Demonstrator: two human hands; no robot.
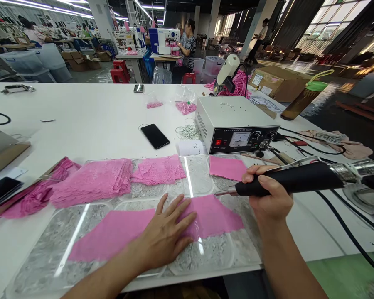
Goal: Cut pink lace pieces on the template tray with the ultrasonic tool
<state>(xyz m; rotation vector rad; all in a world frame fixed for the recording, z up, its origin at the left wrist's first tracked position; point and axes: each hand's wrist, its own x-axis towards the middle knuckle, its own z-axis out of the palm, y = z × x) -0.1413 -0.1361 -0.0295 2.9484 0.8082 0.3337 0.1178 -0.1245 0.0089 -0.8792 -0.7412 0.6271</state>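
My left hand [165,232] lies flat with fingers spread on a long pink fabric piece [112,232], pressing it onto a clear glass sheet [50,253]. My right hand [269,195] is closed round the black handle of a handheld tool [293,182], whose metal tip [224,192] hovers just above the fabric's upper right edge. A black cable runs from the tool's back end off to the right. A stack of pink lace pieces [92,180], another lace piece [158,169] and a small plain pink piece [227,167] lie behind on the glass.
A white control box with a dial [233,122] stands behind the glass, a black phone [155,136] and rubber bands [187,132] to its left. A brown bottle with a green lid [302,99] stands right. Cables [345,228] cross the right side. People work at sewing machines far behind.
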